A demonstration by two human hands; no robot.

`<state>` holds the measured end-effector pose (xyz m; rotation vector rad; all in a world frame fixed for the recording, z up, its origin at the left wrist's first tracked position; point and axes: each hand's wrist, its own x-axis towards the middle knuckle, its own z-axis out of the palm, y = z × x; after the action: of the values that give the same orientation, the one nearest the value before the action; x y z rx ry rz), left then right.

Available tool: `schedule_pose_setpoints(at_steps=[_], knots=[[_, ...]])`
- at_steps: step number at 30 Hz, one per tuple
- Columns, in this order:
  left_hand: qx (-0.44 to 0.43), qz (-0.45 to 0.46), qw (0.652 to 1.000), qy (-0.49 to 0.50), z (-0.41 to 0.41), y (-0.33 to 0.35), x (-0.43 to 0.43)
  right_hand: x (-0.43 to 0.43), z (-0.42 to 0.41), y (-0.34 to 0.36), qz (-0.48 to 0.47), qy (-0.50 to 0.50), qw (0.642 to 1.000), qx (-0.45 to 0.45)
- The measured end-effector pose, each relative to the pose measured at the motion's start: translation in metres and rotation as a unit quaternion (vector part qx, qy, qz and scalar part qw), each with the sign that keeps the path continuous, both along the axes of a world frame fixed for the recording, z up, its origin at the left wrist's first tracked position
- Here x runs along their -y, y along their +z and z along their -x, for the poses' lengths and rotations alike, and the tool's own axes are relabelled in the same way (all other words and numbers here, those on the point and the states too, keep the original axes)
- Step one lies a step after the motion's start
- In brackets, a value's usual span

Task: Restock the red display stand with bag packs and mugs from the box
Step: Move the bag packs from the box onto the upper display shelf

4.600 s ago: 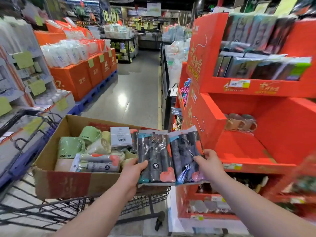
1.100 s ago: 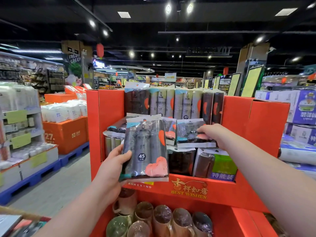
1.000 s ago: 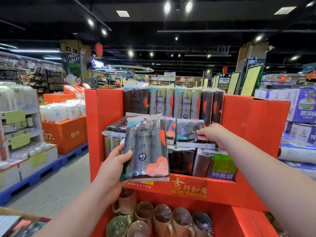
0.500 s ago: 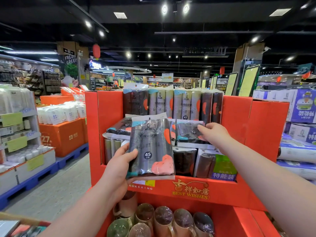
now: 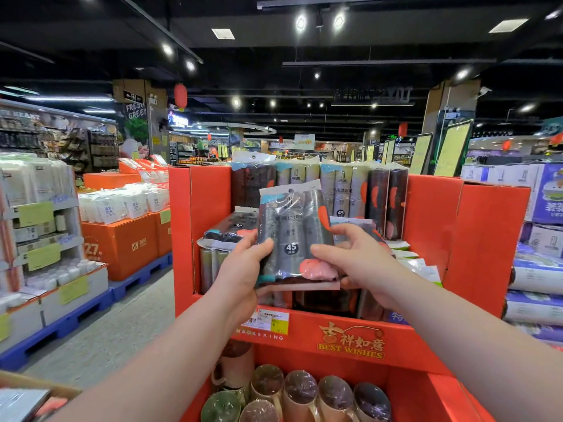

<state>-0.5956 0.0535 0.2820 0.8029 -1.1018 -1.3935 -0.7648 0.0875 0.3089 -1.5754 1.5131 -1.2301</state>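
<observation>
Plastic in the fingers (image 5: 350,233): 1 dark bag pack (image 5: 294,236), marked 45, held upright by its lower corners.
Left hand (image 5: 243,269): thumb on the front, other fingers hidden behind the left edge, grip closed on the pack.
Right hand (image 5: 356,263): thumb on the front right, fingers curled behind, also gripping.
Pack's place: in the air before the top shelf of the red display stand (image 5: 335,339), above flat-lying packs.
Shelf: upright packs line the back, flat ones are piled in front.
Best handling: probably tip it flat, label up, and set it square on the pile before releasing.
Risk: the slick film may let a skewed pack slide off.
Below: wrapped mugs (image 5: 300,394) in the lower tier.
Corner: box (image 5: 30,394) at lower left.
</observation>
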Motion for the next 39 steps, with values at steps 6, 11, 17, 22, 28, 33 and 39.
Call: schedule_pose_setpoints(at_steps=[6,11,17,22,28,33,39], knots=[[0.022,0.012,1.0,0.006,-0.016,0.011,0.005,0.018,-0.013,0.011,-0.014,0.023,0.998,0.05],[0.188,0.094,0.973,0.096,-0.037,0.009,0.004,0.036,-0.032,0.025,-0.009,0.005,0.997,0.073],[0.427,0.244,0.834,0.249,-0.067,0.014,0.017,0.061,-0.061,0.032,-0.032,-0.015,0.994,0.1],[0.574,0.299,0.723,0.241,-0.077,0.017,0.03,0.089,-0.074,0.032,-0.035,-0.039,0.994,0.095],[0.681,0.31,0.624,0.225,-0.077,0.017,0.038,0.107,-0.087,0.034,-0.05,-0.038,0.996,0.063],[0.706,0.316,0.59,0.231,-0.08,0.016,0.045,0.092,-0.09,0.043,-0.075,-0.009,0.994,-0.074],[0.723,0.292,0.588,0.217,-0.087,0.011,0.054,0.072,-0.096,0.045,-0.027,0.036,0.978,-0.203]])
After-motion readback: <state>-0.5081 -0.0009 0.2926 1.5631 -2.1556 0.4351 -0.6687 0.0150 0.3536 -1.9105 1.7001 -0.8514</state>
